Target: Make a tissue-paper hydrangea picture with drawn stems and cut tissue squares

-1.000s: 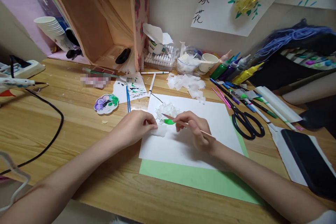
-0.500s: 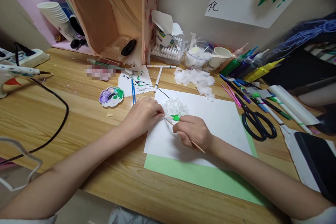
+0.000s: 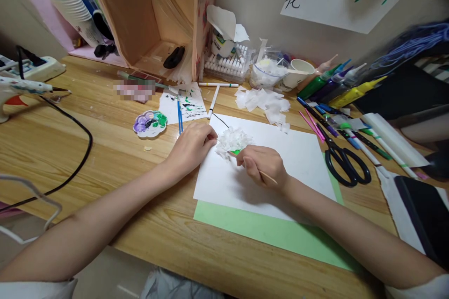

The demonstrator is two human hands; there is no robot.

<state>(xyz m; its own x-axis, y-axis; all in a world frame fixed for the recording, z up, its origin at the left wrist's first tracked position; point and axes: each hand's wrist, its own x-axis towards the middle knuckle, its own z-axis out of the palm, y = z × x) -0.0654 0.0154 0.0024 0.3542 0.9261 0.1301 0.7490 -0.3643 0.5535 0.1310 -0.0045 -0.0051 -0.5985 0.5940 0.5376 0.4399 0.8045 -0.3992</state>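
A white sheet of paper [image 3: 298, 168] lies on a green sheet [image 3: 259, 233], with a ruffled tuft of white paper pieces [image 3: 235, 138] on its upper left part. My right hand [image 3: 263, 166] is closed round a thin wooden stick [image 3: 267, 177], whose front end reaches the tuft's lower edge. A small bright green thing [image 3: 236, 152] shows just beyond those fingers; its kind is unclear. My left hand [image 3: 192, 145] rests at the sheet's left edge beside the tuft, its fingers curled together. What they hold, if anything, is hidden.
Loose white paper squares [image 3: 263, 100] lie behind the sheet. Black-handled scissors [image 3: 345, 163] and several pens are on the right. A paint palette [image 3: 150, 124], blue brushes [image 3: 180, 114] and a paint-marked paper [image 3: 191, 103] lie left. A glue gun [image 3: 24, 86] with a black cord stands far left.
My left fingers have drawn away from the stick's tip, where they pinched a white piece. The stick's tip has moved up to the tuft. The view has shifted slightly.
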